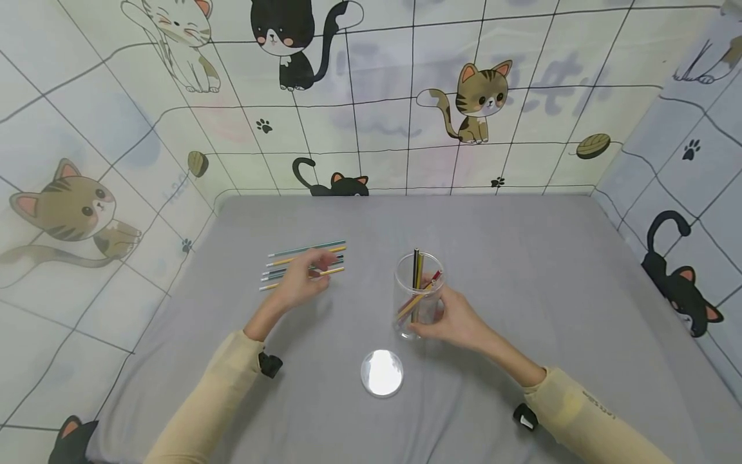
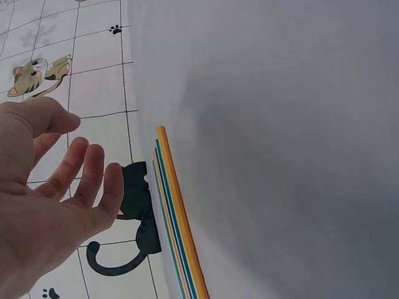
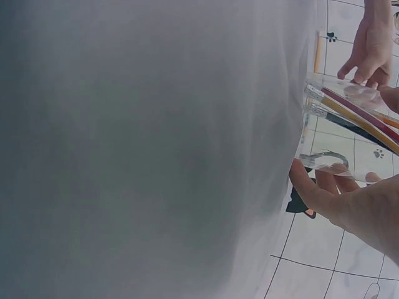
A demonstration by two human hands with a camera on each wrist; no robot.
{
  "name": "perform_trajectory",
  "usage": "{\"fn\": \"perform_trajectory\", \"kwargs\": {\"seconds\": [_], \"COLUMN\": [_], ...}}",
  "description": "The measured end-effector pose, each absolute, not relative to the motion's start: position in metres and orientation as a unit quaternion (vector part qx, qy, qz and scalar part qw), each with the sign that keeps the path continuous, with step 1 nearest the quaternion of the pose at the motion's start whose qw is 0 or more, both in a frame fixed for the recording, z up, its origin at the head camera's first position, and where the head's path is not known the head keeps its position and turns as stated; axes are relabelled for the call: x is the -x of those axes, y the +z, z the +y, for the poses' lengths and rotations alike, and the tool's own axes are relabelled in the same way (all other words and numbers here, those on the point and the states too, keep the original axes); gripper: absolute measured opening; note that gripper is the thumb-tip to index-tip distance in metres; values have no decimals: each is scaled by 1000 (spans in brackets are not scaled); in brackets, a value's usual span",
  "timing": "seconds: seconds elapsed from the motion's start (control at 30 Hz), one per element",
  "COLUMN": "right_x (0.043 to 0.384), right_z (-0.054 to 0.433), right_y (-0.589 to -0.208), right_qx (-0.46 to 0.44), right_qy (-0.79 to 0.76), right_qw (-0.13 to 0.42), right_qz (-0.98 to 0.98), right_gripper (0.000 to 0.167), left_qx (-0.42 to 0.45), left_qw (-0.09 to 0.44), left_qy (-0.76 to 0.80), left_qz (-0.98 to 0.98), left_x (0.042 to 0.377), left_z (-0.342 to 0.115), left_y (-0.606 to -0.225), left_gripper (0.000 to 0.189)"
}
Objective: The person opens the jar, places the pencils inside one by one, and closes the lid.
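My right hand grips a clear round jar standing open-topped on the cloth. Inside it lean several pencils, black, yellow and red; the right wrist view shows silver ends on the pencils at the jar's bottom. To the left, my left hand hovers over a row of green and yellow pencils lying side by side, hiding part of them. Its fingers are loosely bent with nothing between them, and the left wrist view shows a gap between that hand and the yellow pencil.
A round shiny lid lies flat on the grey cloth, nearer to me than the jar. Walls of cat-patterned fabric stand behind the table and along both sides.
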State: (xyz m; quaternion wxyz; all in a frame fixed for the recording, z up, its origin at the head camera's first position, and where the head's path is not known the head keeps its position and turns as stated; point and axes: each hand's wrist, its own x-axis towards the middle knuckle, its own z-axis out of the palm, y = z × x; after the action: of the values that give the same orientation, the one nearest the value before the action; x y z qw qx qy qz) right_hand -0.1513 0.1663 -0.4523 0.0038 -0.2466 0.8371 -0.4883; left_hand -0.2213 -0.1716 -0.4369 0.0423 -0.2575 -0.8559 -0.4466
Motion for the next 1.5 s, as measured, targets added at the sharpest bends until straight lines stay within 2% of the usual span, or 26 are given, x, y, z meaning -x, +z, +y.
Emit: {"fn": "perform_trajectory", "kwargs": {"seconds": [1.3,1.5], "right_x": [152,153], "right_z": [167,166], "right_y": [-454,-454], "right_qx": [251,253], "right_qy": [-497,-490], "right_qw": [-7,-12], "right_qz": [830,834], "right_gripper": [63,54], "left_qx": [231,235], "left_qw": [31,27], "left_qy": [-380,-383], "left_qz": [-895,-893], "left_x": [242,246], "left_z": [-181,-180], "left_y": [-456,-460], "left_gripper": [38,38]}}
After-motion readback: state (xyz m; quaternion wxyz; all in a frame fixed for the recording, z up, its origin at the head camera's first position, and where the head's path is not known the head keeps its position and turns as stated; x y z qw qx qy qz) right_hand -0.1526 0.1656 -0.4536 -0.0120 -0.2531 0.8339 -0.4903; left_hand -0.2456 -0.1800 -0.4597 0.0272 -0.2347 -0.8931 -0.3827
